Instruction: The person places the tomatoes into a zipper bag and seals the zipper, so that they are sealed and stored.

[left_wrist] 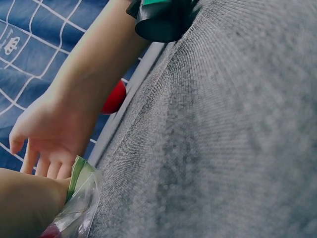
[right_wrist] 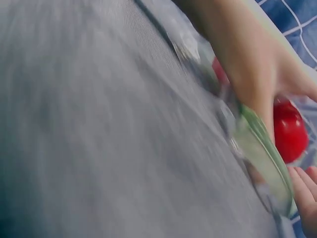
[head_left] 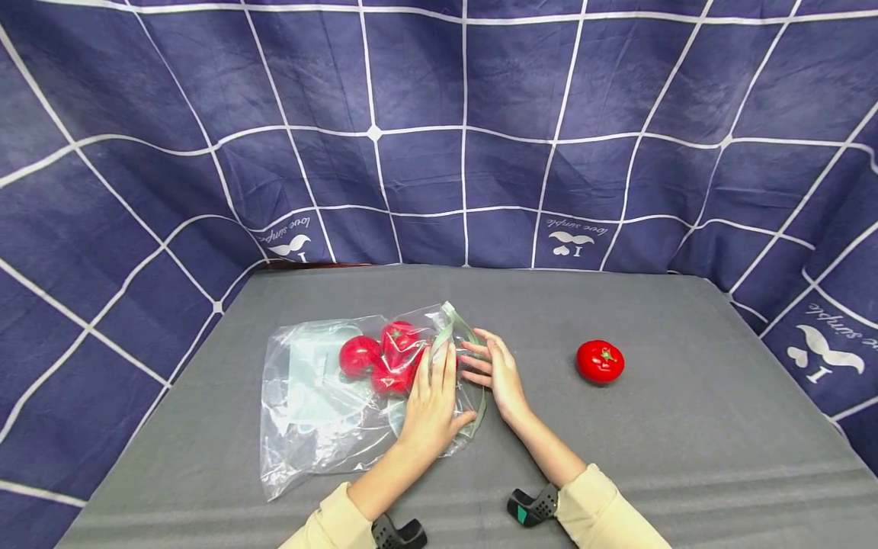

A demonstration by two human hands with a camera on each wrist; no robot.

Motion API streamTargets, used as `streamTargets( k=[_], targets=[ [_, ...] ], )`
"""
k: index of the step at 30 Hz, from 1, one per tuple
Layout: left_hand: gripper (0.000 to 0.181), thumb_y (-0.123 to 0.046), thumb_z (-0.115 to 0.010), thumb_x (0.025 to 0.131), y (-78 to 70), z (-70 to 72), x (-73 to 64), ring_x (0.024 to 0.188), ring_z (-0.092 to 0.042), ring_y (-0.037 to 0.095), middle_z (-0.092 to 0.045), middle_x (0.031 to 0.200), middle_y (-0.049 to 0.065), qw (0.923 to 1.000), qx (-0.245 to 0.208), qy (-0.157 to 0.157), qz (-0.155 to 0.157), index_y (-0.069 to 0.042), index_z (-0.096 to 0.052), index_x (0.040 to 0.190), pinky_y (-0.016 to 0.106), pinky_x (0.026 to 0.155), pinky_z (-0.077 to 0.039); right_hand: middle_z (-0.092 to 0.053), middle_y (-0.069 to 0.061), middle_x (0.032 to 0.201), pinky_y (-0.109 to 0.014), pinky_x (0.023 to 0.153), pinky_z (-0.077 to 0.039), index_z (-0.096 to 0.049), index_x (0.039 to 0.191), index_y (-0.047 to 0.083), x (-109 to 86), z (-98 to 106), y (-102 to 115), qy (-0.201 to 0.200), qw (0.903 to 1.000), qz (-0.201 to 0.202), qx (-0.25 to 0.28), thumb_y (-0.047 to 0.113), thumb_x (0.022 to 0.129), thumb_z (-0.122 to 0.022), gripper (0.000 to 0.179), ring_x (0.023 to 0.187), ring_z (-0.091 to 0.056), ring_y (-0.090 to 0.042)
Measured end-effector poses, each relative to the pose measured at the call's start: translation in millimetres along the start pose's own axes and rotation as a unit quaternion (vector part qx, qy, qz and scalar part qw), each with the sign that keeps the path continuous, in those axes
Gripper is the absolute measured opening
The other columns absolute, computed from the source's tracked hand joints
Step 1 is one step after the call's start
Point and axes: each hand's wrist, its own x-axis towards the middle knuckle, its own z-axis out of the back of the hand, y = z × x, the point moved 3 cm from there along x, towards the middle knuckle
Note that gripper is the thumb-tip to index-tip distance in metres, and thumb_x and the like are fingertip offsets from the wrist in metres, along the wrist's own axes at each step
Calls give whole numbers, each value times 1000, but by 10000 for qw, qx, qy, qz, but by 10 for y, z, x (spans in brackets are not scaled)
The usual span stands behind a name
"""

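Observation:
A clear plastic zip bag (head_left: 309, 450) with a pale green zip strip (head_left: 480, 412) at its mouth lies on its side, holding several red tomatoes (head_left: 360, 356). My left hand (head_left: 428, 408) lies over the mouth end with straight fingers, its thumb out toward the right. Under those fingers, another tomato (right_wrist: 290, 131) sits at the opening and is partly hidden in the head view. My right hand (head_left: 504, 377) faces the opening, fingers extended and spread, fingertips right at the zip strip and that tomato. A separate tomato (head_left: 600, 362) sits on the grey cloth to the right.
Grey cloth (head_left: 686, 427) covers the table. A blue curtain with white grid lines (head_left: 507, 175) hangs behind and at both sides. Black wrist bands (head_left: 535, 505) sit near both cream sleeves (head_left: 604, 507). Pale printing (head_left: 322, 381) shows on the bag.

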Motion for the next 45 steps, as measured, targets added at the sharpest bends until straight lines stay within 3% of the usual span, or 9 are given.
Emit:
streamTargets(
  k=[6,10,15,21,26,31,38,42,45],
  targets=[
    [115,-47,-81,53,-4,1,1,132,-26,34,-33,142,12,9999,62,-100,-10,-1,-23,141,40,107,-31,-44,-28,132,-40,92,-47,-36,134,-2,3,240,166,80,9990,156,-405,33,99,-28,50,119,-48,-38],
    [115,-46,-82,52,-10,2,4,131,-28,35,-35,140,13,9998,10,-192,-34,-1,-24,141,39,106,-32,-47,-24,131,-28,94,-46,-42,130,-1,-41,455,298,-144,9908,554,-1222,26,98,-36,43,116,-53,-20],
    [114,-45,-83,53,-8,-7,4,131,-28,34,-34,141,12,9998,-13,-214,-51,-1,-25,140,39,107,-32,-55,-17,122,-8,91,-39,-52,124,4,-137,768,425,-648,9484,1518,-2706,14,92,-51,33,108,-53,-4],
    [112,-45,-82,54,-8,-12,10,132,-27,34,-32,143,12,9998,-36,-168,-38,-1,-25,140,39,107,-31,-57,-11,119,-9,86,-36,-56,122,8,-294,1123,641,-1498,9001,1748,-3699,9,88,-54,34,104,-52,-9],
    [113,-46,-82,52,-6,-14,4,132,-27,34,-32,142,12,9996,18,-260,-68,0,-26,139,39,106,-33,-48,-12,131,-39,102,-29,-54,123,10,-315,1491,588,-1485,8535,1846,-4642,13,84,-59,40,122,-41,-28],
    [114,-46,-83,52,-3,-18,-5,131,-28,34,-33,142,12,9995,25,-317,-78,-1,-25,139,39,105,-33,-36,-21,137,-64,94,-23,-51,124,8,-375,1694,523,-994,8244,1686,-5310,18,79,-65,48,124,-29,-45],
    [115,-47,-82,52,-6,-34,-9,131,-28,35,-34,141,12,9995,37,-312,-86,-1,-25,139,39,106,-32,-25,-21,143,-66,89,-31,-46,130,12,-441,1840,400,-704,8539,958,-5067,27,81,-66,55,126,-28,-46],
    [116,-48,-82,49,-2,-33,-9,131,-29,34,-36,139,13,9992,97,-379,-51,-1,-26,139,38,106,-33,-30,-24,140,-26,89,-41,-45,130,8,-430,1852,324,-730,8737,1067,-4689,20,81,-66,55,117,-42,-37],
    [117,-48,-83,49,1,-33,-8,130,-29,33,-37,138,13,9991,112,-412,-58,-1,-26,139,38,106,-33,-37,-23,136,-1,74,-33,-49,127,6,-419,1828,299,-906,8803,1227,-4492,16,80,-68,52,111,-45,-9]
  ],
)
